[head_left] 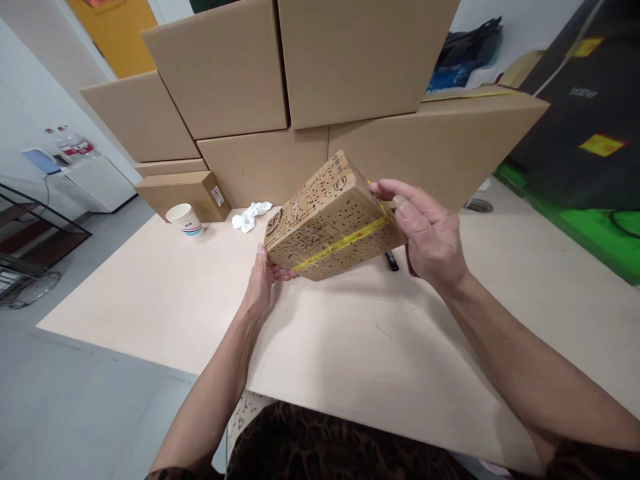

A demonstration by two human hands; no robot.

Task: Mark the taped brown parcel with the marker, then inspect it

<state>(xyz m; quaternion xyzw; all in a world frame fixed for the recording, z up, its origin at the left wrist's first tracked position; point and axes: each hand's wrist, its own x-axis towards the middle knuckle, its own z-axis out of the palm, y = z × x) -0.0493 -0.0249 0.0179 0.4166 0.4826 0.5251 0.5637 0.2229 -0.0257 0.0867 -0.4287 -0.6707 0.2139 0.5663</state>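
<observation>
Currently, the left hand (260,285) grips the left end of a tilted, brown, speckled cardboard box (333,223) above the pale, flat surface (150,287); the right hand (433,237) grips its right end. Loosened left-hand support could drop it.

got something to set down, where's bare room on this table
Bare tabletop: between paper cup and left forearm, and between left and right forearms. Crowded: back left, with cup, crumpled tissue and small carton; a black marker behind the held box.
</observation>
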